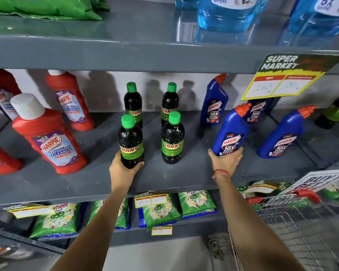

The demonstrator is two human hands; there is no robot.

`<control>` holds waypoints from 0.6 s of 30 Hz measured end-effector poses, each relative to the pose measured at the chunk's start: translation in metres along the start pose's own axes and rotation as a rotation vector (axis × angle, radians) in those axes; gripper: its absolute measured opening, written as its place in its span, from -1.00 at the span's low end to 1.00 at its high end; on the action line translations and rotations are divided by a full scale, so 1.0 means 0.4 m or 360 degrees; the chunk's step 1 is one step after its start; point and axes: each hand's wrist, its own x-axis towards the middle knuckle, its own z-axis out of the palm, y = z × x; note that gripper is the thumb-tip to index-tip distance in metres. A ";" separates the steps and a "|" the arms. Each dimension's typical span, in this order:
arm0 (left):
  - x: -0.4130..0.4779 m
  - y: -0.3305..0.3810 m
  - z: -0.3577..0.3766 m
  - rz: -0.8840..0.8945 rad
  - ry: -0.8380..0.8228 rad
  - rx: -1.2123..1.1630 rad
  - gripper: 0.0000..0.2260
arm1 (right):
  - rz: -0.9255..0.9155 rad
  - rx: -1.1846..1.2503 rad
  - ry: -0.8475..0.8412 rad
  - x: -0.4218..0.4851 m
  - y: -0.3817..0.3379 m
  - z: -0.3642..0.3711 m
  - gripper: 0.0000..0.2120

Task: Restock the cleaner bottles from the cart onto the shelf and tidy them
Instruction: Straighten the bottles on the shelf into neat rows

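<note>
Grey shelf (184, 177) throughout. Dark bottles (172, 141) capped bright green, green-and-yellow labels lettered red. Blue bottles (231, 132) tipped orange-red. Red bottles (49, 141) with white caps, purple-blue labels. Yellow-edged sign (288, 79), dark green top. Red thread (220, 173) at the right wrist.

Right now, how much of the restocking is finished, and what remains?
Done: three Sunny bottles and three blue Harpic bottles already stand on the middle shelf. In hand: the left hand grips a fourth Sunny bottle at the front; the right hand holds a blue Harpic bottle. Left: releasing both and straightening the rows. No bottles show in the visible part of the cart.
</note>
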 end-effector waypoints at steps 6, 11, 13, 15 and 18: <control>0.002 0.002 -0.002 -0.0019 -0.0018 -0.0002 -0.40 | -0.0042 0.0003 -0.0001 0.011 0.015 0.005 0.01; -0.008 -0.004 -0.030 -0.0036 -0.0096 -0.0094 -0.35 | -0.0033 0.0033 -0.0020 -0.010 0.027 -0.002 0.06; -0.024 -0.022 -0.064 -0.0065 -0.0105 -0.0170 -0.35 | -0.0092 0.0099 0.0106 -0.059 0.031 -0.006 -0.08; -0.044 -0.052 -0.118 -0.0102 -0.0070 -0.0295 -0.40 | -0.0264 0.0169 0.0223 -0.151 0.033 -0.004 -0.34; -0.059 -0.111 -0.234 -0.0162 0.0111 -0.0425 -0.57 | -0.0520 0.0312 0.0091 -0.349 0.008 0.025 -0.60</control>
